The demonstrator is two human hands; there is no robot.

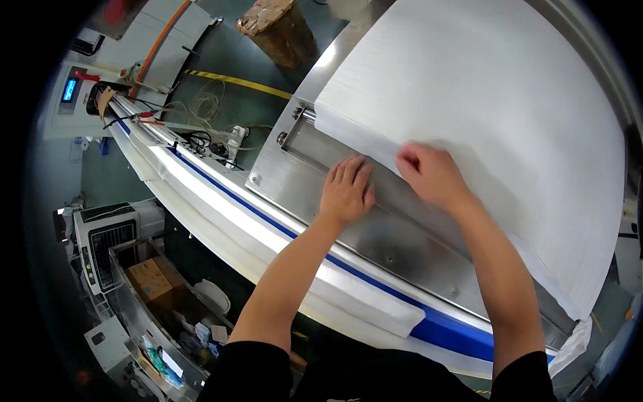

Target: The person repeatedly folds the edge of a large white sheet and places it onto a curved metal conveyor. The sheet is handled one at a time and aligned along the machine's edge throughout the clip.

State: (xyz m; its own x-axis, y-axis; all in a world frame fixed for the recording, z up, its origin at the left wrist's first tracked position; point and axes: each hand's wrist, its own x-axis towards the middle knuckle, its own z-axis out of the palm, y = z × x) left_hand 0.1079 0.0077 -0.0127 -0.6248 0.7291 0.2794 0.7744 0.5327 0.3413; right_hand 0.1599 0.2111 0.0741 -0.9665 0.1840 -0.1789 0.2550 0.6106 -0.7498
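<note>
A wide white sheet lies over the stainless-steel table, its near edge running along a long recessed slot with a rod at its far left end. On the bare metal beside the slot rests my left hand, palm down, fingers stretched out and holding nothing. To its right, my right hand is curled closed over the sheet's near edge, slightly blurred. Whatever its fingers may grip is hidden.
A long rail with a blue strip and white cloth runs along the table's near side. At lower left stand a metal cart holding a cardboard box and an air-cooler unit. A brown bin, cables and tubing occupy the floor beyond.
</note>
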